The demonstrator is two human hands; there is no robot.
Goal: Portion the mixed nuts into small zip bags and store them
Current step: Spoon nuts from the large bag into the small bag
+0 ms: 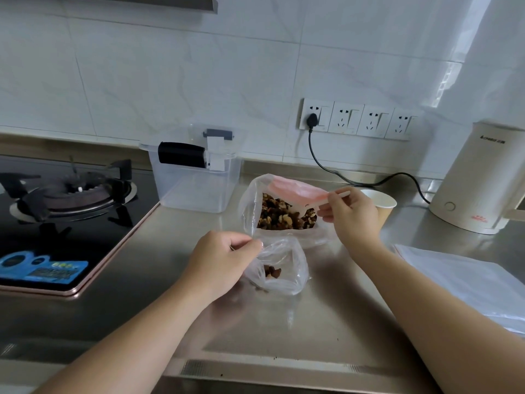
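A large clear bag (250,206) with a pink zip strip stands open on the steel counter, full of mixed nuts (284,216). In front of it a small clear zip bag (287,268) holds a few nuts at its bottom. My left hand (218,260) pinches the small bag's rim and keeps its mouth open. My right hand (349,214) holds a white plastic spoon (315,204) by the handle, its bowl dipped into the nuts in the large bag.
A clear lidded storage box (196,177) stands behind the bags. A gas hob (65,211) fills the left. A paper cup (382,203) and a cream kettle (480,177) with its cord sit at the right. Spare zip bags (466,282) lie flat at the right edge.
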